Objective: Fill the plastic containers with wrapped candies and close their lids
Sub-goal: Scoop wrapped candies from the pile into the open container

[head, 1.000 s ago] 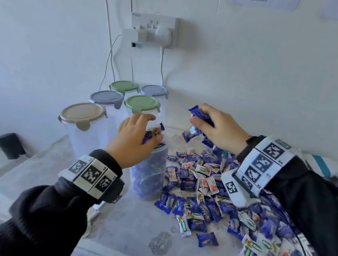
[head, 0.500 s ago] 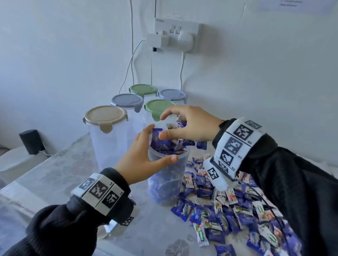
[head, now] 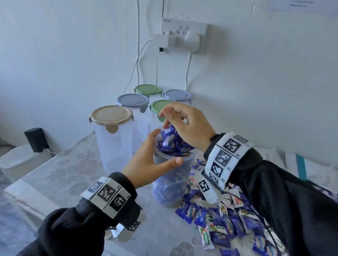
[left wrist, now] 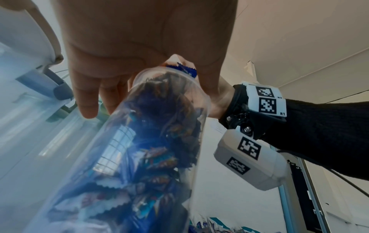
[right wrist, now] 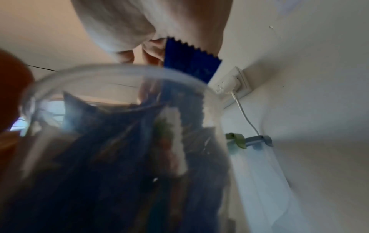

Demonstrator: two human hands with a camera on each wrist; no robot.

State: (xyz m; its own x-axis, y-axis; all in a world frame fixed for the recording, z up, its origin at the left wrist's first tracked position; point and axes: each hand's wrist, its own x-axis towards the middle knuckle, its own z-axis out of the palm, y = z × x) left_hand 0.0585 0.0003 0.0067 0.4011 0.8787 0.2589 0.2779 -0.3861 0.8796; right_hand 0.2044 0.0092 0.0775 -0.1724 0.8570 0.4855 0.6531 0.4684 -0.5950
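1. Head view: open container (head: 170,180), clear plastic, upright on table (head: 63,172), packed with blue-wrapped candies (head: 173,144) heaped above its rim; no lid on it.
2. Left hand (head: 147,162) wrapped around container just below rim, thumb across the near side, fingers curled round the far side.
3. Right hand (head: 186,125) directly above the mouth, fingertips pinching a blue candy (head: 168,132) that touches the heap.
4. Right wrist view: same candy (right wrist: 191,61), serrated edge showing, held between thumb and fingers over the rim.
5. Left wrist view: container wall (left wrist: 151,141) seen from below; palm against it.
6. Loose candies (head: 227,219) spread on table right of container, blue and white wrappers mixed.
7. Five lidded containers behind: beige lid (head: 111,116), two grey-blue (head: 133,100), two green (head: 149,90); wall socket (head: 183,35) above, with plugs and cables.
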